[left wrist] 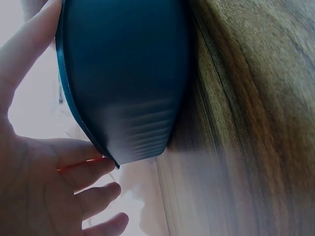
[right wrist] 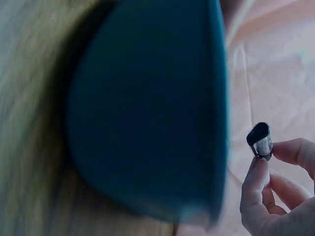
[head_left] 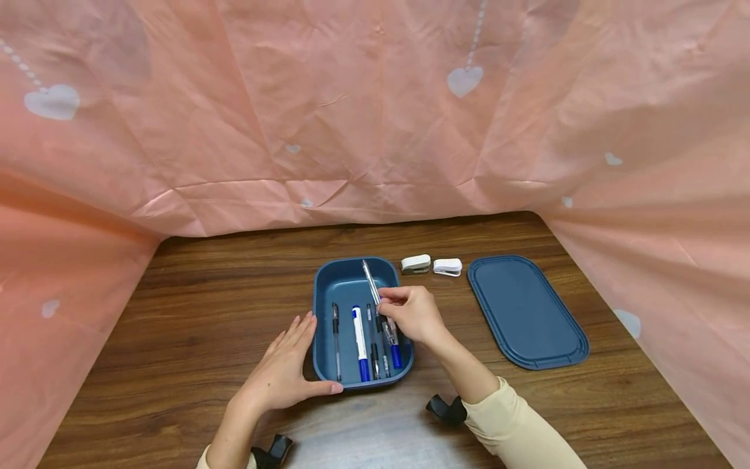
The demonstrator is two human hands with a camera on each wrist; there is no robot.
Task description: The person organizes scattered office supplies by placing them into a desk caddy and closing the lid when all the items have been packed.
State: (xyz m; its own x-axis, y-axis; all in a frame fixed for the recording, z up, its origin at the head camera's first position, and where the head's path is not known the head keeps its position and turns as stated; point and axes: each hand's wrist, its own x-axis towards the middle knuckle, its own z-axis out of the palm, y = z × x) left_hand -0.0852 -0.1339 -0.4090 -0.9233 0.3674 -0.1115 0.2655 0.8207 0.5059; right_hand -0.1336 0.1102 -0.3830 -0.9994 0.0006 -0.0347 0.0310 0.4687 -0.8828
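Observation:
A blue rectangular box [head_left: 347, 290] lies on the table, its inside facing up. My left hand [head_left: 278, 374] rests against it, straight fingers at the left wall and thumb on the near rim. In the left wrist view, the fingertips touch the box edge [left wrist: 78, 114]. Over the box's right side my right hand [head_left: 416, 314] pinches a clear-barrelled pen [head_left: 369, 277] between thumb and fingers. Inside lie a black-gripped pen [head_left: 336, 332] at left, a white marker with a blue cap [head_left: 359, 339] in the middle, and several pens at right, partly overlapping.
Two small white staplers, one [head_left: 415, 264] beside the other [head_left: 448, 267], sit behind the box at right. Farther right a blue lid [head_left: 527, 312] lies flat on the wooden table [head_left: 234, 280]. Pink cloth [head_left: 351, 117] with hearts encloses the back and sides.

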